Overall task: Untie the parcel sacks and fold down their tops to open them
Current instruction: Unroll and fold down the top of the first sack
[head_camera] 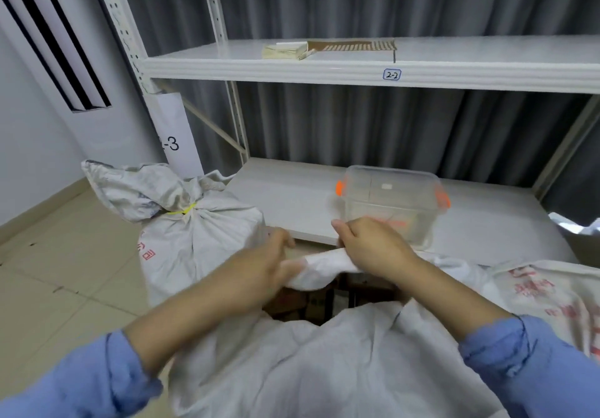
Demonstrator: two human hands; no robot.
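Though blurred, left hand [259,266] and right hand [373,245] in closed grip on the rolled rim of the sack [292,369], contents indistinct.

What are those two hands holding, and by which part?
The left hand and right hand both grip the open white sack by the rolled far rim of its mouth.

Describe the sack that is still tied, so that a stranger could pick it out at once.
Start at the white shelf rack and go to the left end of its lowest shelf. There, on the tiled floor, stands a pale sack. Unlike the open sack in the foreground, its neck is cinched with a yellow tie.
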